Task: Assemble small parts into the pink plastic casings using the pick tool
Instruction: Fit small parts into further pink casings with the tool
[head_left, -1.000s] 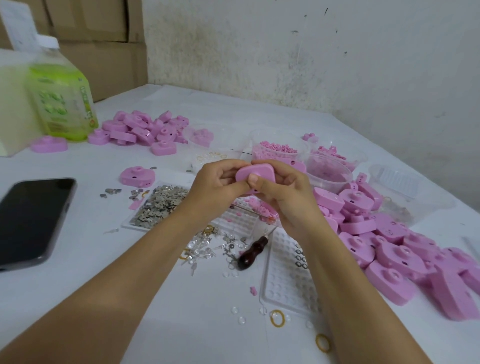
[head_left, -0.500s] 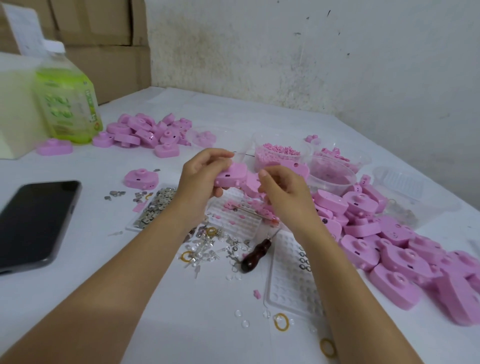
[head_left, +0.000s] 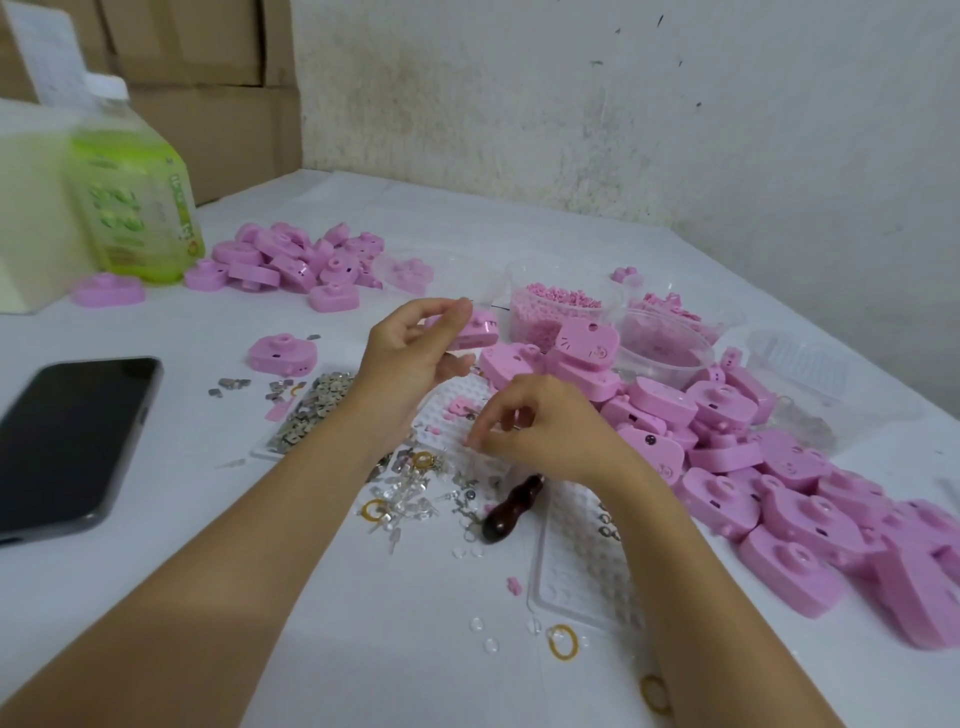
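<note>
White table (head_left: 441, 649) crowded — left hand (head_left: 410, 353) pinches pink casing (head_left: 475, 332); right hand (head_left: 540, 431) curled, hold unclear.

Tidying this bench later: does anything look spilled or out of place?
Yes: small metal and clear parts lie scattered loose on the table beside the pick tool, outside the white trays; a rubber band and a stray pink piece lie nearer.

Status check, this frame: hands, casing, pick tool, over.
Left hand grips pink casing, held above table. Right hand curled over white tray, pinch unclear. Pick tool lies on table, unheld.
</note>
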